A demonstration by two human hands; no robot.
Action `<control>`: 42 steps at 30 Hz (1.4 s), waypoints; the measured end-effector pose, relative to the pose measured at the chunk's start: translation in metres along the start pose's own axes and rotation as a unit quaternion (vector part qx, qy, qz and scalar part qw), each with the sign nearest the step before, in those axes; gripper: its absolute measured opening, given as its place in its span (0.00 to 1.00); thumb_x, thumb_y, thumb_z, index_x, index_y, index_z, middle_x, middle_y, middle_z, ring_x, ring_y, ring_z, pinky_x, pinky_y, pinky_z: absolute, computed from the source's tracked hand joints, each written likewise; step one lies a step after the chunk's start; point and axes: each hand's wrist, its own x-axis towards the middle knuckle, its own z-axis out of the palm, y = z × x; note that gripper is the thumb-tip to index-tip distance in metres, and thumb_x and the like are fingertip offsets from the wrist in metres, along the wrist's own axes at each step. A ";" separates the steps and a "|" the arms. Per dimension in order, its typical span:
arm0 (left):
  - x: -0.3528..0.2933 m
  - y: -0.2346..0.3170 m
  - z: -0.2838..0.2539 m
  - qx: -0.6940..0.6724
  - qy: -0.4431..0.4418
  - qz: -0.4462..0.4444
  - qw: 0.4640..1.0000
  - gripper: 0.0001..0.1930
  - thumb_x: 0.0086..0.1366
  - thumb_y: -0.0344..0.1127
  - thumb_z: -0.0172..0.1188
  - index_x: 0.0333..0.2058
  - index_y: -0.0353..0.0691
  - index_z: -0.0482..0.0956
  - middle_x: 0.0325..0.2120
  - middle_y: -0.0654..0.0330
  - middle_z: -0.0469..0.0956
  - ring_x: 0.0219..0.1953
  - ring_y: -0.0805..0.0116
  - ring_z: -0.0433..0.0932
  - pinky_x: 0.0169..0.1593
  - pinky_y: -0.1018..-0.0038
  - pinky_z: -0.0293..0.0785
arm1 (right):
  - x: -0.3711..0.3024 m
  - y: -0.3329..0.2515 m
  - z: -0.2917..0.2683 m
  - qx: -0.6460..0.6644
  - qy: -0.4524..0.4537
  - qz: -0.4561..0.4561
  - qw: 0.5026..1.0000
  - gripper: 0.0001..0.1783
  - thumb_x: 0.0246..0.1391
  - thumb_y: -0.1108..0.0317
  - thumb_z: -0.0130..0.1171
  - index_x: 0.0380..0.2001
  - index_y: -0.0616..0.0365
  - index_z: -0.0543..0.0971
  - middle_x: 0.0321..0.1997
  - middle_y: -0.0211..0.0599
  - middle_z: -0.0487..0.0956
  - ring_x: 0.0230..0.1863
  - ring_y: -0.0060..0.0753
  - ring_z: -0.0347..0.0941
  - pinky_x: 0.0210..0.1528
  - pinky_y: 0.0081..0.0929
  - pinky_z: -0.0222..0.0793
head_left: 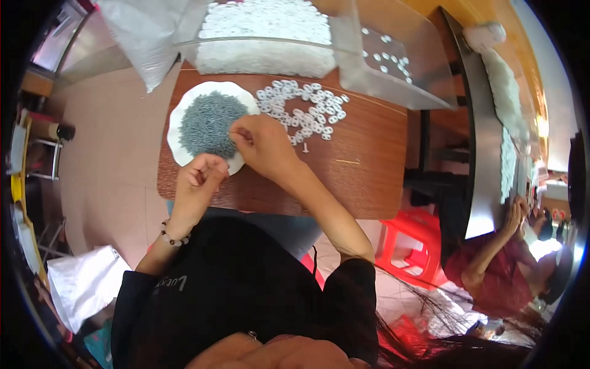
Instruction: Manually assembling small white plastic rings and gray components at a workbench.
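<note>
A white plate with a wavy rim (174, 136) holds a heap of small grey screws (212, 121). My right hand (265, 146) is over the plate's right side, thumb and fingertips pinched together at the edge of the heap. At the plate's near rim is my left hand (198, 187), its fingers curled and the thumb pressed to the forefinger. Whatever either pinch holds is too small to make out. To the right of the plate lie many small white plastic pieces with holes (312, 118), and one separate small white piece (305, 147) is nearest my right wrist.
A clear bin (264, 58) full of white pieces stands behind the plate, beside another clear bin (399, 61) with a few pieces. All this is on a brown wooden table (362, 178). A red stool (409, 249) and another person (504, 264) are at right.
</note>
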 end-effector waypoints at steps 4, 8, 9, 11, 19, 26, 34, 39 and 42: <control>-0.001 -0.002 -0.008 0.001 0.006 0.029 1.000 0.05 0.66 0.32 0.58 0.35 0.37 0.77 0.21 0.74 0.71 0.20 0.90 0.60 0.24 0.89 0.54 | 0.004 -0.005 -0.002 0.000 -0.036 0.059 0.998 0.09 0.47 0.74 0.62 0.34 0.61 0.79 0.23 0.41 0.78 0.25 0.38 0.76 0.30 0.31 0.71; 0.002 0.005 -0.005 0.012 0.007 0.019 1.000 0.06 0.67 0.33 0.57 0.36 0.36 0.77 0.22 0.72 0.73 0.22 0.89 0.63 0.26 0.88 0.58 | -0.005 -0.009 -0.012 0.031 -0.002 0.100 0.995 0.12 0.49 0.72 0.63 0.39 0.61 0.80 0.27 0.42 0.81 0.26 0.29 0.76 0.31 0.25 0.71; 0.003 0.009 -0.003 0.005 -0.002 0.019 1.000 0.07 0.68 0.34 0.56 0.37 0.36 0.77 0.24 0.71 0.74 0.23 0.89 0.65 0.27 0.88 0.60 | -0.007 -0.012 -0.019 0.009 -0.022 0.115 0.993 0.12 0.51 0.71 0.63 0.40 0.61 0.80 0.29 0.38 0.82 0.27 0.22 0.75 0.32 0.22 0.70; 0.006 0.008 -0.001 -0.001 -0.008 0.016 1.000 0.07 0.68 0.34 0.56 0.38 0.36 0.77 0.25 0.69 0.76 0.25 0.88 0.67 0.28 0.87 0.62 | -0.015 -0.016 -0.027 0.068 -0.036 0.167 0.983 0.11 0.53 0.71 0.62 0.40 0.61 0.81 0.30 0.35 0.82 0.28 0.20 0.75 0.33 0.20 0.70; 0.009 0.025 0.026 0.098 -0.085 0.104 0.986 0.06 0.67 0.30 0.55 0.35 0.32 0.77 0.28 0.61 0.78 0.31 0.76 0.74 0.35 0.80 0.69 | -0.068 -0.029 -0.047 0.289 0.030 0.286 0.913 0.09 0.56 0.68 0.62 0.39 0.59 0.82 0.33 0.27 0.81 0.32 0.15 0.73 0.34 0.14 0.70; 0.007 0.016 0.044 0.114 -0.121 0.091 0.982 0.05 0.66 0.29 0.56 0.35 0.32 0.77 0.27 0.59 0.77 0.30 0.72 0.75 0.35 0.78 0.70 | -0.095 -0.040 -0.049 0.327 0.097 0.345 0.875 0.12 0.54 0.68 0.64 0.42 0.60 0.82 0.29 0.23 0.79 0.29 0.10 0.70 0.31 0.11 0.67; 0.005 0.014 0.051 0.143 -0.144 0.096 0.975 0.05 0.65 0.28 0.55 0.33 0.31 0.76 0.25 0.57 0.76 0.27 0.70 0.73 0.32 0.76 0.69 | -0.103 -0.041 -0.050 0.299 0.103 0.318 0.894 0.10 0.54 0.71 0.64 0.40 0.62 0.83 0.31 0.26 0.80 0.32 0.12 0.72 0.36 0.11 0.65; 0.005 0.011 0.050 0.158 -0.153 0.092 0.971 0.04 0.65 0.27 0.55 0.32 0.32 0.76 0.24 0.56 0.75 0.25 0.69 0.73 0.31 0.74 0.69 | -0.105 -0.038 -0.048 0.255 0.117 0.266 0.922 0.09 0.54 0.74 0.63 0.39 0.63 0.83 0.33 0.29 0.81 0.36 0.15 0.73 0.40 0.14 0.66; 0.005 0.013 0.050 0.166 -0.159 0.085 0.970 0.04 0.65 0.27 0.55 0.31 0.32 0.76 0.24 0.56 0.75 0.25 0.68 0.73 0.31 0.74 0.68 | -0.104 -0.041 -0.051 0.250 0.109 0.273 0.923 0.09 0.53 0.74 0.63 0.39 0.63 0.83 0.33 0.30 0.81 0.36 0.16 0.73 0.40 0.14 0.66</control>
